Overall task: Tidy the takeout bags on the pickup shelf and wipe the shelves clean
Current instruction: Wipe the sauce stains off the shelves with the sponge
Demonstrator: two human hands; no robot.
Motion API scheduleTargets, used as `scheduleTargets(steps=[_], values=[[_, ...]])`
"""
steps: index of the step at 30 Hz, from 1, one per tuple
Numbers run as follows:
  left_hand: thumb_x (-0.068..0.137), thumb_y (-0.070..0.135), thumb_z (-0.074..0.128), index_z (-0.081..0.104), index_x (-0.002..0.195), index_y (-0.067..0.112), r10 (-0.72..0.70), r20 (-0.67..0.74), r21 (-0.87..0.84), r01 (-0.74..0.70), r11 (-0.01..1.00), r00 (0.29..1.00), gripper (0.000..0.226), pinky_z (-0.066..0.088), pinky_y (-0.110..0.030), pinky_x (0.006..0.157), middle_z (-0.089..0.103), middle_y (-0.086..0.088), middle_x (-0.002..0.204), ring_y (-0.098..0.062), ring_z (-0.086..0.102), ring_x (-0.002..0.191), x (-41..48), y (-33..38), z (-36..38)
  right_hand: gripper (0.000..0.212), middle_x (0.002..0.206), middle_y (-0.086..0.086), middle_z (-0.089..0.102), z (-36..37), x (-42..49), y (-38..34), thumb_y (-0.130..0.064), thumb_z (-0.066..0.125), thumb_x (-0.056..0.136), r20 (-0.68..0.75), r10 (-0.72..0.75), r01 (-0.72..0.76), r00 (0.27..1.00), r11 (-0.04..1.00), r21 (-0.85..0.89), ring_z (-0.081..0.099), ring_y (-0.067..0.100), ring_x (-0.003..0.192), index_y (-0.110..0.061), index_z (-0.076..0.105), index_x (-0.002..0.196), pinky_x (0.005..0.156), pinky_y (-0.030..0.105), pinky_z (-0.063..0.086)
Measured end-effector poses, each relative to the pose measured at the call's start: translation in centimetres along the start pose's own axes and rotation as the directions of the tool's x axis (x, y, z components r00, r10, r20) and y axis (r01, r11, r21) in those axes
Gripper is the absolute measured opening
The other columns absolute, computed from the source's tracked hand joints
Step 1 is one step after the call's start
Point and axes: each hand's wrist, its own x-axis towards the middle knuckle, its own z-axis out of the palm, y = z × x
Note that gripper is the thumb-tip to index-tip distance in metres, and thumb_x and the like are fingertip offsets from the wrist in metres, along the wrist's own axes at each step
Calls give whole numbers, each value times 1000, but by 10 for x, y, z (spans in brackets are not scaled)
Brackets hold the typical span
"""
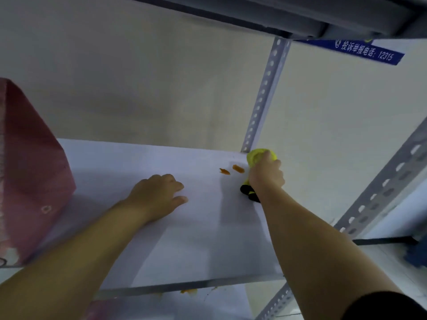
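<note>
My right hand (pixel 266 175) grips a yellow cloth with black trim (pixel 256 155) at the back right corner of the white shelf (pixel 184 239). Two orange smears (pixel 231 170) lie on the shelf just left of the cloth. My left hand (pixel 159 192) rests flat on the middle of the shelf, fingers spread and relaxed, holding nothing. A pink takeout bag (pixel 30 172) stands at the shelf's left end, well apart from both hands.
Perforated grey metal posts (pixel 265 93) rise at the back right and front right (pixel 383 190). Another shelf (pixel 300 17) sits overhead. A lower shelf (pixel 189 303) below the front edge carries orange stains. A blue sign (pixel 367 51) hangs on the wall.
</note>
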Motion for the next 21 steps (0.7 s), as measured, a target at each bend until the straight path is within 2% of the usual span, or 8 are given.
scheduleTargets(steps=[4, 6, 8, 10, 13, 16, 18, 21], values=[[87, 58, 45, 57, 122, 33, 14, -4, -26, -14, 1000, 1000, 45, 40, -33, 96, 50, 9, 132, -18, 49, 119, 6, -5, -3, 43, 130, 15, 44, 16, 19, -8, -23, 47, 89, 92, -52, 58, 994, 996, -64, 45, 38, 116, -14, 40, 131, 94, 42, 37], [86, 59, 44, 58, 121, 34, 22, -8, -20, -22, 1000, 1000, 45, 40, -32, 95, 50, 10, 132, -16, 50, 119, 7, -6, -1, 40, 130, 15, 45, 20, 23, -18, -23, 44, 91, 142, -165, 182, 976, 977, -115, 45, 38, 116, -12, 41, 130, 94, 43, 36], [87, 60, 43, 56, 123, 35, 24, -9, -10, -24, 1000, 1000, 46, 38, -30, 95, 48, 11, 133, -15, 48, 120, 7, -7, 1, 36, 134, 12, 43, 24, 22, -31, -20, 37, 95, 228, -350, 390, 908, 907, -158, 42, 35, 121, -14, 41, 130, 93, 43, 35], [86, 61, 43, 55, 124, 36, 21, -19, -20, -22, 1000, 1000, 47, 38, -30, 96, 47, 11, 134, -14, 48, 121, 6, -9, 3, 38, 141, 5, 37, 28, 15, -41, -26, 31, 98, 314, -490, 540, 813, 837, -92, 40, 32, 124, -22, 37, 135, 90, 42, 37], [86, 62, 42, 55, 125, 38, 28, -48, -28, -29, 999, 998, 47, 39, -30, 96, 48, 11, 134, -14, 48, 121, 6, -12, 7, 41, 142, 3, 40, 28, 3, -44, -48, 35, 94, 414, -565, 605, 714, 795, 43, 41, 35, 119, -46, 39, 134, 98, 47, 37], [87, 62, 40, 53, 126, 39, 30, -41, -20, -31, 999, 999, 48, 39, -29, 97, 47, 11, 135, -13, 47, 122, 7, -13, 8, 39, 146, -5, 37, 28, -11, -37, -51, 40, 93, 453, -670, 723, 588, 686, 76, 35, 31, 123, -54, 39, 131, 100, 45, 32], [87, 62, 39, 52, 127, 38, 26, -35, -21, -27, 999, 999, 48, 39, -30, 98, 46, 11, 136, -13, 46, 124, 6, -13, 8, 40, 146, -7, 36, 30, -11, -35, -45, 39, 94, 423, -656, 727, 625, 686, -9, 35, 31, 122, -51, 36, 134, 96, 45, 32], [88, 60, 39, 53, 126, 36, 19, -23, -30, -20, 999, 1000, 47, 39, -33, 99, 49, 8, 133, -15, 47, 123, 4, -13, 9, 33, 141, 1, 37, 29, 0, -32, -30, 36, 94, 300, -352, 402, 887, 907, -124, 32, 35, 125, -39, 41, 126, 95, 49, 29]])
